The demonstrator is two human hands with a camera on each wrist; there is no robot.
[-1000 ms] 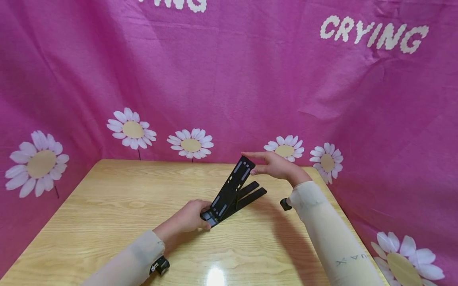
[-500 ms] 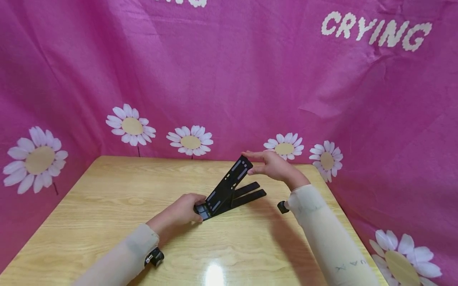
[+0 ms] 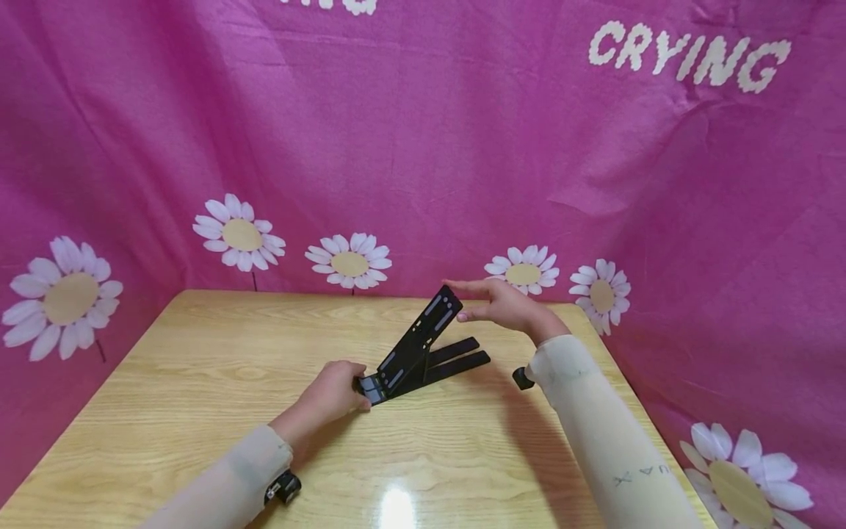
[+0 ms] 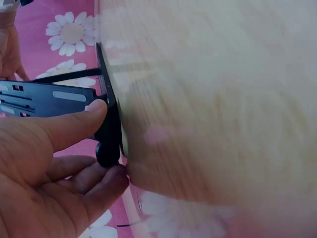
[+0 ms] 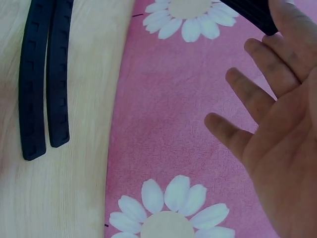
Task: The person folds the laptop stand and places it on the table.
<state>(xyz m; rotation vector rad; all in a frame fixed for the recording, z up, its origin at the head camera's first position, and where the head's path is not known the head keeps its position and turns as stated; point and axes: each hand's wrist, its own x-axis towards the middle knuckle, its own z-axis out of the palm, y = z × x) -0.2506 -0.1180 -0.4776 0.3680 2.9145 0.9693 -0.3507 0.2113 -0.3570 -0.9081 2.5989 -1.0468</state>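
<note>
A black folding laptop stand (image 3: 406,349) stands on the table, its top plate with grey pads tilted up over two base legs. My left hand (image 3: 330,391) grips the stand's low front end, thumb (image 4: 74,124) on top and fingers curled beneath, as the left wrist view shows. At the raised end of the plate, my right hand (image 3: 507,305) pinches the edge between thumb and index finger. Its other fingers are spread apart in the right wrist view, beside the notched legs (image 5: 33,89) lying on the tabletop.
The pale wooden table (image 3: 198,367) ends at the back and sides against a pink cloth (image 3: 423,147) printed with white daisies. A small black camera (image 3: 284,486) sits on the left wrist, another camera (image 3: 523,378) on the right.
My left hand has shifted left with the front end of the stand. The plate leans lower than before, its upper end slightly left, and my right hand stays on it.
</note>
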